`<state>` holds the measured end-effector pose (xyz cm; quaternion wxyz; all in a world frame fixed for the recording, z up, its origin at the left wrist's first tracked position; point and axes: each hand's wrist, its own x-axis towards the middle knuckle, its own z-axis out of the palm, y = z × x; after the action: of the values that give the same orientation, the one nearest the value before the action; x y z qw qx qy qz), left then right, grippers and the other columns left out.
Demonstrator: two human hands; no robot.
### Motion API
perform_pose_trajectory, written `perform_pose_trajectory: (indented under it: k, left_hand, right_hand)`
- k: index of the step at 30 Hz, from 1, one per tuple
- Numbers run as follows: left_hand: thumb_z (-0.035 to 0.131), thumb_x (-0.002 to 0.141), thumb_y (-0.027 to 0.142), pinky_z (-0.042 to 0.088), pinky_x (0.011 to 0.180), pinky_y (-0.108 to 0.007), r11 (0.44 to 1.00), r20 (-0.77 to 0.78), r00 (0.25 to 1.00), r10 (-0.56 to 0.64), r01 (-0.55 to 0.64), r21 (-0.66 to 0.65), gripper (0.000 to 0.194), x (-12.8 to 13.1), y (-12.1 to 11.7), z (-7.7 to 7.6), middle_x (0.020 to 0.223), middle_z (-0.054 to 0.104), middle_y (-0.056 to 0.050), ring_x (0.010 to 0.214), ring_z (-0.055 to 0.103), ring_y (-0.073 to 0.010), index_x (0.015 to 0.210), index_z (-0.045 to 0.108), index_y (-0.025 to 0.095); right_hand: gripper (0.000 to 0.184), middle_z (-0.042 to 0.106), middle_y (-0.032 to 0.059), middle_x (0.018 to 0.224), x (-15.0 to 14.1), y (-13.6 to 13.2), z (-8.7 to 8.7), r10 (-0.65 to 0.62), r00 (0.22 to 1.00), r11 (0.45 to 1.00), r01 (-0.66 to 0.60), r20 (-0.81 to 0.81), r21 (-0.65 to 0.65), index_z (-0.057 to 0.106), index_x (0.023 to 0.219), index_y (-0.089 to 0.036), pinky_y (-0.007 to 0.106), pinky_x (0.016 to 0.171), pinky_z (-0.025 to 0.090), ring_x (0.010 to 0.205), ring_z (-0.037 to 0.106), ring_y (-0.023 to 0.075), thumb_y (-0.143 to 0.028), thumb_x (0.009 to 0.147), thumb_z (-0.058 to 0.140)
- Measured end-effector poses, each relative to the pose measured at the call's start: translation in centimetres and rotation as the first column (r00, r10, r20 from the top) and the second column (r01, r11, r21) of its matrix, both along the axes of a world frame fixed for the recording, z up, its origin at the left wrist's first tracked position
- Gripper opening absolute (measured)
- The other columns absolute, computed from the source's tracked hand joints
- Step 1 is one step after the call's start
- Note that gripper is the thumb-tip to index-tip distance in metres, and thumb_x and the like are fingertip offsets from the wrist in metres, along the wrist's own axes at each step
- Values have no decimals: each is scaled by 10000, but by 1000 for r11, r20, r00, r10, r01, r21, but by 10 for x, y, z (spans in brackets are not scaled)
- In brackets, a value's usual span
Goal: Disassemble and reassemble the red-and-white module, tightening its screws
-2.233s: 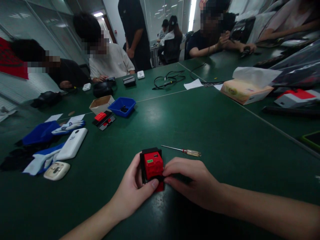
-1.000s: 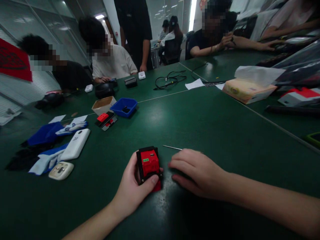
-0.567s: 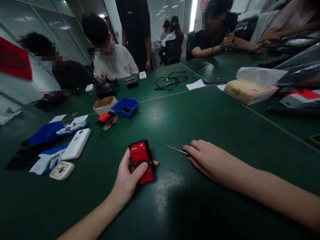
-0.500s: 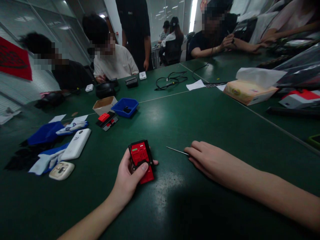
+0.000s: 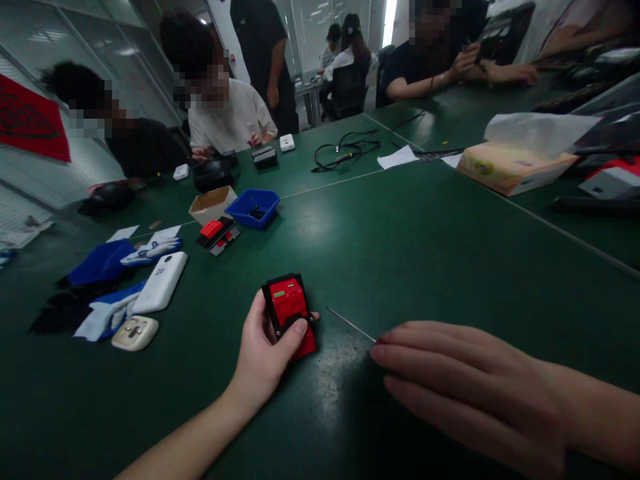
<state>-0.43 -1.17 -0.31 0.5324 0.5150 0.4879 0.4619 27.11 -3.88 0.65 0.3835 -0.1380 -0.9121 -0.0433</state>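
In the head view my left hand [image 5: 267,343] is closed around a red and black device [image 5: 287,300], a small boxy unit with a green label on its face and screws along its edge. My thumb presses on its lower part. My right hand [image 5: 460,380] grips a thin metal screwdriver [image 5: 350,323] by its handle end, which the fingers hide. The bare tip of the shaft points left toward the device and stays a short way apart from it.
Left on the green table [image 5: 400,233] lie a blue tray [image 5: 253,208], a cardboard box [image 5: 213,205], another red and black unit [image 5: 219,235], a white power bank [image 5: 161,282], work gloves [image 5: 113,310] and a cream case [image 5: 135,333]. A tissue box [image 5: 515,167] stands right. Several people sit beyond.
My right hand has come lower and nearer to me, with the screwdriver now slanting more steeply. The left hand still holds the device; the view has tilted slightly.
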Motion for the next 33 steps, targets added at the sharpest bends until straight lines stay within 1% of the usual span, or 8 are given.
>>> perform_pose_trajectory:
  k: [2,4,9,16,24,28,32,33]
  left_hand:
    - [837,795,410,640,839,-349,1000,-27,1000,-7,8,18,613,1,-2,1,1150,727,-123,994,778,-290,1260,521,165]
    - [829,804,403,638,856,-353,999,-54,998,-22,24,26,604,2,-4,2,1132,738,-124,995,776,-283,1261,512,167]
    - [818,820,365,628,896,-358,996,-96,994,-53,60,67,588,4,-6,4,1138,735,-125,991,769,-258,1273,498,169]
    - [816,820,366,626,886,-370,997,-99,993,-61,66,48,566,3,-6,5,1083,746,-108,974,770,-268,1253,506,175]
    - [824,798,352,608,908,-395,999,-101,994,-43,46,26,575,4,-5,7,1128,737,-119,999,760,-289,1252,520,175]
    - [826,792,355,597,942,-409,998,-114,993,-36,42,48,581,4,-5,6,1137,724,-119,1020,754,-294,1248,516,169]
    - [831,784,350,596,949,-420,997,-119,992,-35,42,58,589,4,-5,5,1153,716,-123,1041,749,-306,1252,523,168]
    - [833,782,347,593,954,-422,997,-121,992,-34,41,58,593,4,-5,5,1160,716,-125,1057,745,-311,1256,525,167]
  right_hand:
    - [298,754,121,1174,-4,-6,2,25,999,1000,-24,-29,20,733,1079,-122,359,1040,578,1174,669,248,-126,998,446]
    - [300,747,91,1213,-6,-10,2,12,998,1000,-12,-56,9,757,1033,-151,332,1083,558,1214,655,227,-116,988,463]
    - [306,734,60,1243,-7,-12,-2,5,997,1000,-3,-79,17,779,979,-182,295,1118,528,1241,644,197,-111,976,481]
    - [301,737,40,1233,-7,-12,1,-15,998,998,19,-66,58,779,921,-219,271,1040,585,1192,663,182,-126,970,498]
    - [278,748,43,1213,-6,-12,-3,-31,998,993,37,-50,108,782,920,-237,277,957,635,1167,681,191,-137,977,529]
    - [308,760,36,1191,-7,-17,2,-47,997,996,51,-64,68,774,915,-231,285,956,641,1146,694,181,-137,1007,495]
    - [262,774,40,1145,-6,-19,9,-84,996,996,84,0,-41,770,939,-211,280,1063,567,1159,694,179,-119,1000,532]
    - [276,774,42,1141,-6,-18,10,-74,997,997,74,13,-30,773,934,-210,275,1075,557,1152,695,178,-117,1001,523]
